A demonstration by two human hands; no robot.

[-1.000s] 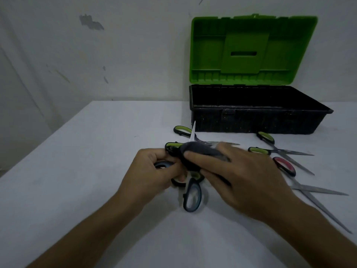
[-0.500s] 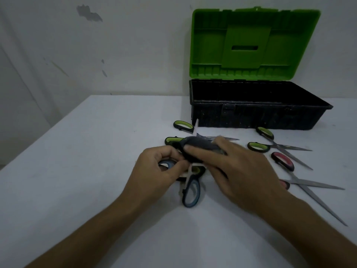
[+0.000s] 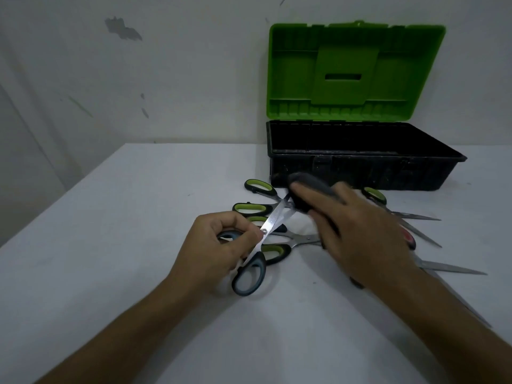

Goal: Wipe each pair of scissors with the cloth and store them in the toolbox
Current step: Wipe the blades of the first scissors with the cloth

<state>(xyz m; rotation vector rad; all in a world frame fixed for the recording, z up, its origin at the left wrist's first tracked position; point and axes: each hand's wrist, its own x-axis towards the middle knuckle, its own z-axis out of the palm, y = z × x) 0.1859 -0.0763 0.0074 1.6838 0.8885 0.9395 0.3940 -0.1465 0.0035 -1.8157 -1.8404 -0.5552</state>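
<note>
Gripping: left hand fingers curled on the blue scissors at one handle loop
Blades: bright steel, slightly parted, angled up toward the toolbox
Cloth: dark grey, pinched by right hand around the blade tips
Other scissors: green-handled pairs and a red pair lying on the table
Toolbox: black tray, green lid upright; contents cannot be told

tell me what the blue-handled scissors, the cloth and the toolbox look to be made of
Blue-handled scissors: bright blades that catch the light, likely polished steel; the handles look like black plastic with a softer blue-grey lining. Cloth: dark grey, matte and bunched, probably a soft woven or microfibre fabric. Toolbox: moulded plastic, judging by the ribbed glossy green lid and the dull, scuffed black base.
</note>
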